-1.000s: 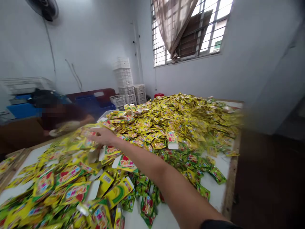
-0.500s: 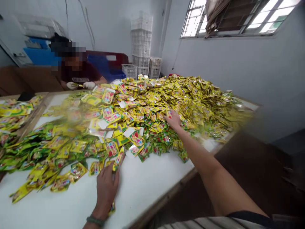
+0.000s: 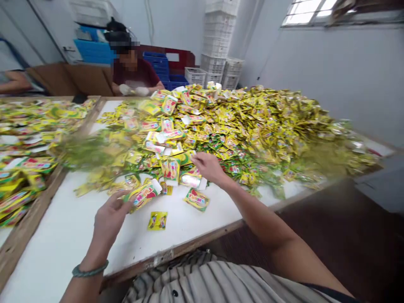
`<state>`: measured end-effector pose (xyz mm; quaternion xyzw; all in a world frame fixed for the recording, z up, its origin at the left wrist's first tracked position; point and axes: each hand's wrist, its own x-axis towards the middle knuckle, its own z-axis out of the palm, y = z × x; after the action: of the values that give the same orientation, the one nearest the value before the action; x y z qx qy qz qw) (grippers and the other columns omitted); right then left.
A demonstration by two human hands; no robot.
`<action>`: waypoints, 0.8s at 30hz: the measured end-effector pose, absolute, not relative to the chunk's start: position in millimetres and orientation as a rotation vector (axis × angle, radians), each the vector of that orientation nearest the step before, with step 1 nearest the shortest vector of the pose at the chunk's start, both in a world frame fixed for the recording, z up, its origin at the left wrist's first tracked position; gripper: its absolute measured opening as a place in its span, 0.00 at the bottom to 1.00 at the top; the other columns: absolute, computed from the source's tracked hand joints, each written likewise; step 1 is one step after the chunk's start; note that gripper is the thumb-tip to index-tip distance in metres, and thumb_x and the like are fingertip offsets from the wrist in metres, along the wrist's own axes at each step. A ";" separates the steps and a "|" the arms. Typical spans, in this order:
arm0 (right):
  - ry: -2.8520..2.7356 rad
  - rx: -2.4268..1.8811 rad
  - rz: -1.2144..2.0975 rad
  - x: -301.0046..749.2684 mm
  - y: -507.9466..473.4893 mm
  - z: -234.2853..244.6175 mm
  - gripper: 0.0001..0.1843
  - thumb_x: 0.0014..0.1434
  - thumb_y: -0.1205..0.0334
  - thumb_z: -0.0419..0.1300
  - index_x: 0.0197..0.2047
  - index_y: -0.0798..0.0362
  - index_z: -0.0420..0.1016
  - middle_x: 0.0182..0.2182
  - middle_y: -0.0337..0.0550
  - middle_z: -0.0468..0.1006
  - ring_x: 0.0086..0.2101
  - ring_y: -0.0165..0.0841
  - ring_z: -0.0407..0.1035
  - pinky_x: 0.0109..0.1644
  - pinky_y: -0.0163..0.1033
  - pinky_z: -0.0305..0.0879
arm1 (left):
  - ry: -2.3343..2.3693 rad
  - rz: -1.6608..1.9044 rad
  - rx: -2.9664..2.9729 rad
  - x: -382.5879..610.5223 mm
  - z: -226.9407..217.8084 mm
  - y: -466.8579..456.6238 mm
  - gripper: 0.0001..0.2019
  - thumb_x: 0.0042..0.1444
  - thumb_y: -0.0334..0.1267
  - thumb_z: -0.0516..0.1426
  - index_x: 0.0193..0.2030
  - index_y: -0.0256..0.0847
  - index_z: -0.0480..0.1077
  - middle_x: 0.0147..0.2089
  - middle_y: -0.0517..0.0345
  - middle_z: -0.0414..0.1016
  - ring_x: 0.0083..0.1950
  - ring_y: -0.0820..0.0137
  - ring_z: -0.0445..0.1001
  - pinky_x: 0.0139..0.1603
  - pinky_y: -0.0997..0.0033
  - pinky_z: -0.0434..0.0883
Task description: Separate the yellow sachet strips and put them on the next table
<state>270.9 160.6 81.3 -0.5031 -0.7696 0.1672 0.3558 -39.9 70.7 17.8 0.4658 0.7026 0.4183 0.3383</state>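
My left hand is closed on the lower end of a small yellow and green carton, tilted, its white end flap sticking up and open. My right hand pinches a yellow sachet at the near edge of the pile, its fingertips partly hidden. Between the hands stand another carton and one lying on its side with a white flap. A flat printed packet and a small yellow sachet lie on the white tabletop closer to me.
A big heap of yellow sachets covers the table's far and right part. A wooden divider separates it from a left section full of cartons. Across the table a gloved co-worker handles something small. White crates stack behind.
The view has swung left. My left hand has lifted the carton off the table and turned it. My right hand has come away from the heap's middle to its near edge, closer to the carton.
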 end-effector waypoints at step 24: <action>-1.612 -1.355 1.342 173.3 58.6 -12.6 0.12 0.55 0.52 0.59 0.32 0.52 0.66 0.23 0.34 0.67 0.26 0.30 0.63 0.29 0.33 0.57 | 1.548 0.797 1.069 -61.9 4.0 -7.3 0.27 0.40 0.53 0.64 0.44 0.39 0.70 0.27 0.62 0.75 0.30 0.66 0.73 0.30 0.72 0.66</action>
<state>173.3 58.6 -12.6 -0.5146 -0.6122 0.5099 0.3168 -61.9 -7.3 4.0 0.4463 0.6461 0.3328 0.5221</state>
